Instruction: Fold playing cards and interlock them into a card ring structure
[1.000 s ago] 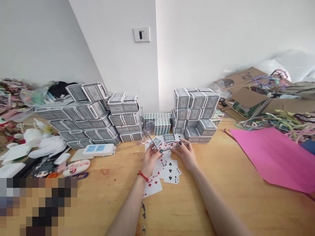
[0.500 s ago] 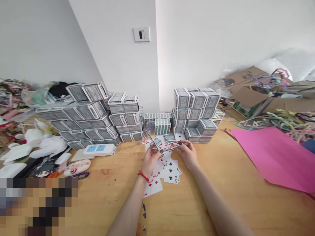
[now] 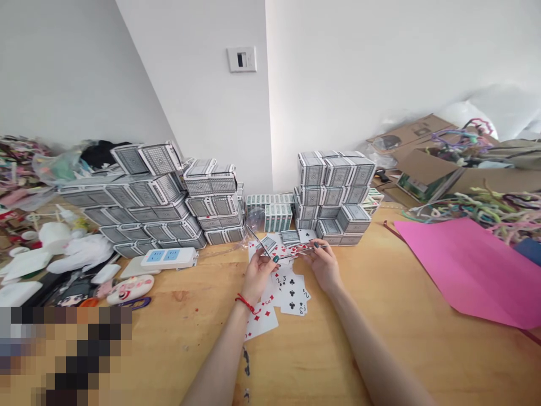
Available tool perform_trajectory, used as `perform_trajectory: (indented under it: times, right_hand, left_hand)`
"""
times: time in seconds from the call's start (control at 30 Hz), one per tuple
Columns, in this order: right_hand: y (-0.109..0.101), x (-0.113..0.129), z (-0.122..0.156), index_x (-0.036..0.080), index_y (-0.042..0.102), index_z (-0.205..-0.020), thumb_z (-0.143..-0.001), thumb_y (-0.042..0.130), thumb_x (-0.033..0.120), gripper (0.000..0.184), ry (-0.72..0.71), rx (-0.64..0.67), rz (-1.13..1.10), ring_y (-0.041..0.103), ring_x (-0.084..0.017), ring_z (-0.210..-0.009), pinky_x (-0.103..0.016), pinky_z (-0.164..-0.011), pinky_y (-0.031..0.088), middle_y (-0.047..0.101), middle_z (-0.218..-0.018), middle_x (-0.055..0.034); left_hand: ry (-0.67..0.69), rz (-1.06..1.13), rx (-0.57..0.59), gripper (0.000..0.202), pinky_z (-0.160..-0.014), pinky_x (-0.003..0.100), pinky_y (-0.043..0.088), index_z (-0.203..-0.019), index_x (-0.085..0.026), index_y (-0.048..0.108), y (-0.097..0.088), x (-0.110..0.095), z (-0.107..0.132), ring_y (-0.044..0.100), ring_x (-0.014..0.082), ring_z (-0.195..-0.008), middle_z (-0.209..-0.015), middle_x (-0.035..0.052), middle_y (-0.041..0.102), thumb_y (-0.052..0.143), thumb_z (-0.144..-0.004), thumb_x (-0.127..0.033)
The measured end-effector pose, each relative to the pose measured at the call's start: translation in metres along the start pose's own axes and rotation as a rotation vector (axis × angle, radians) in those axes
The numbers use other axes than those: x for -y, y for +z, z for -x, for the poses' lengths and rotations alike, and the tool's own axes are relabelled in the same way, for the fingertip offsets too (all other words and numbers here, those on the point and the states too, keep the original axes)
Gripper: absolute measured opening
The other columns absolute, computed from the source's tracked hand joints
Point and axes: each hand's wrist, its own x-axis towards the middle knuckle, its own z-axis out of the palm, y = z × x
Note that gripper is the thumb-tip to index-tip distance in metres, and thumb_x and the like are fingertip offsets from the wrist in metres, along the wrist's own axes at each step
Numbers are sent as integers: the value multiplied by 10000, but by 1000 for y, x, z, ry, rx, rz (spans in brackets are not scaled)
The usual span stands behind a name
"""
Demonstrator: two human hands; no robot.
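Note:
My left hand (image 3: 258, 277), a red string round its wrist, pinches playing cards (image 3: 258, 240); one stands tilted up, seen nearly edge-on. Opposite it, my right hand (image 3: 324, 264) is closed on the right end of a thin card piece seen almost from its edge. How these held cards join between the hands cannot be made out. Beneath them lie loose face-up cards, among them a three of clubs (image 3: 292, 294) and a three of diamonds (image 3: 262, 321). A small grey-backed card piece (image 3: 291, 238) rests just beyond my fingers.
Stacked blocks made of grey-backed cards stand at left (image 3: 143, 192) and right (image 3: 333, 192). Between them sit green-patterned card packs (image 3: 276, 217). A white power strip (image 3: 169, 257) lies left, a pink sheet (image 3: 469, 270) right, with an open cardboard box (image 3: 431, 169) behind.
My right hand's fingers have shifted slightly along the card's right end. My left hand keeps its pinch. The whole view has moved a little sideways.

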Motion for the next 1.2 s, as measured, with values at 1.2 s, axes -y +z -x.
perform_trajectory:
  times: [1.2]
  right_hand:
    - [-5,-17,5,283,544,-985,-630,726,299,399,-73,-9,403,620,-177,-832,-370,-771,520,561,-994,5]
  left_hand:
    - [-6,-6,53,601,-674,288,492,-1120,-169,488,-2,10,-1,614,147,-703,-797,35,626,753,-592,-275]
